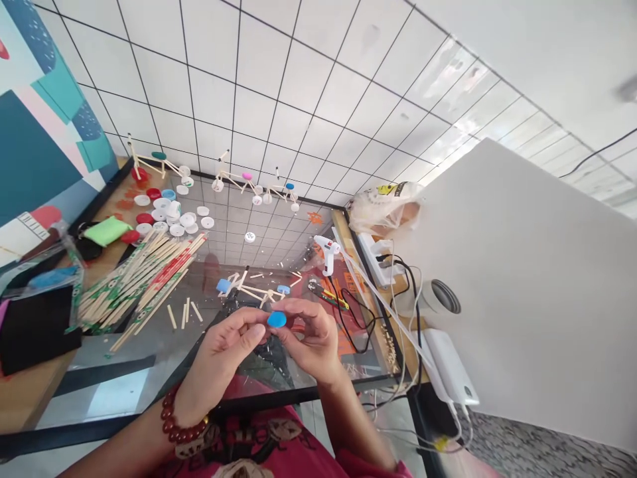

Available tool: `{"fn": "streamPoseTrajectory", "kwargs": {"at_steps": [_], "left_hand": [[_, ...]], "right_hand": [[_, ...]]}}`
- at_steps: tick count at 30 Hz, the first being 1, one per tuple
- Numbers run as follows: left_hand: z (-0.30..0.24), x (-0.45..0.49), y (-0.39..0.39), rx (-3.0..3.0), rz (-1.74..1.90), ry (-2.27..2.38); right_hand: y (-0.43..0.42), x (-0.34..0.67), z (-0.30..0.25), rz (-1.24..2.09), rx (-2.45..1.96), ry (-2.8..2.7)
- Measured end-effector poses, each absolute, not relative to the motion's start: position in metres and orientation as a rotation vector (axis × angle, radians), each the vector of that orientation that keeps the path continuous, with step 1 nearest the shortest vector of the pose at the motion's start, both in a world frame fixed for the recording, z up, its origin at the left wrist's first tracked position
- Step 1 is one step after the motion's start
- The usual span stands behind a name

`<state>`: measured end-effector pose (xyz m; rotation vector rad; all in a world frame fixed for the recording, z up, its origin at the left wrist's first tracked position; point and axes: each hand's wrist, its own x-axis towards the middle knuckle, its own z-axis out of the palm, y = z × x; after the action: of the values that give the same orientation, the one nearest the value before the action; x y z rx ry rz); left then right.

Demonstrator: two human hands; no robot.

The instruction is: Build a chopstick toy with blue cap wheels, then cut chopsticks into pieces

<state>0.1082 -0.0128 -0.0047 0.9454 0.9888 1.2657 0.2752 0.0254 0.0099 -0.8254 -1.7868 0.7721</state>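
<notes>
A small, smooth blue oval piece [277, 319] is held up between my hands above the glass table. My left hand [231, 348] pinches at its left edge with thumb and index finger. From the other side, the fingers and thumb of my right hand [311, 335] close around it. Just beyond my fingers stands a small frame of wooden sticks [253, 290] with blue round parts, partly hidden by my right hand. Short cut stick pieces [184, 313] lie to the left.
Bundled wooden sticks [149, 279] and loose bottle caps [174, 216] lie at left. Several stick models [243, 182] line the back edge. On the right are a white glue gun [327, 252], a cutting tool [328, 293], cables and a power strip [381, 260].
</notes>
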Motion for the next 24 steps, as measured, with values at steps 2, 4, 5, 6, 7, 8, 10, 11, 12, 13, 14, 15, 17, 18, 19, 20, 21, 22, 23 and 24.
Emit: {"fn": "streamPoseTrajectory", "kwargs": {"at_steps": [2,4,5,6,7,8,10,11,12,13,14,15,17,18,19,20,21,22,23,24], "left_hand": [[-0.006,0.109,-0.011,0.983,1.282,0.997],[-0.005,0.109,-0.011,1.050,1.335,1.012],[-0.004,0.109,-0.012,1.100,1.369,1.028],[-0.003,0.109,-0.013,1.169,1.409,1.054],[-0.002,0.108,-0.015,1.262,1.452,1.086],[-0.001,0.106,-0.017,1.374,1.498,1.125],[0.002,0.102,-0.021,1.639,1.576,1.189],[0.004,0.100,-0.023,1.764,1.603,1.201],[0.005,0.098,-0.023,1.860,1.623,1.201],[0.006,0.097,-0.024,1.925,1.634,1.193],[0.006,0.096,-0.024,1.963,1.641,1.182],[0.006,0.095,-0.024,1.976,1.642,1.172],[0.006,0.096,-0.023,1.949,1.618,1.165],[0.005,0.097,-0.022,1.919,1.586,1.165],[0.003,0.098,-0.022,1.876,1.547,1.165],[0.001,0.099,-0.022,1.820,1.507,1.164],[-0.001,0.100,-0.022,1.754,1.473,1.157],[-0.003,0.101,-0.023,1.682,1.448,1.143],[-0.006,0.102,-0.022,1.607,1.427,1.121],[-0.009,0.103,-0.022,1.527,1.406,1.094]], "right_hand": [[0.025,0.278,0.011,0.662,-0.793,-1.875],[0.024,0.280,0.014,0.582,-0.762,-1.944],[0.023,0.280,0.015,0.562,-0.756,-1.963],[0.023,0.281,0.015,0.554,-0.756,-1.972],[0.022,0.281,0.016,0.557,-0.758,-1.974],[0.021,0.282,0.016,0.570,-0.764,-1.970],[0.020,0.283,0.014,0.571,-0.769,-1.956],[0.019,0.283,0.012,0.552,-0.770,-1.949],[0.018,0.283,0.010,0.528,-0.773,-1.941],[0.017,0.284,0.008,0.504,-0.774,-1.933],[0.017,0.284,0.006,0.483,-0.771,-1.923],[0.016,0.285,0.004,0.468,-0.766,-1.910],[0.015,0.288,0.000,0.429,-0.744,-1.918],[0.015,0.290,-0.001,0.389,-0.724,-1.951],[0.015,0.292,-0.002,0.338,-0.700,-1.998],[0.015,0.294,-0.002,0.282,-0.675,-2.052],[0.015,0.295,-0.002,0.234,-0.650,-2.105],[0.015,0.296,-0.002,0.200,-0.625,-2.146],[0.015,0.297,-0.001,0.189,-0.611,-2.165],[0.015,0.298,-0.001,0.205,-0.618,-2.163]]}}
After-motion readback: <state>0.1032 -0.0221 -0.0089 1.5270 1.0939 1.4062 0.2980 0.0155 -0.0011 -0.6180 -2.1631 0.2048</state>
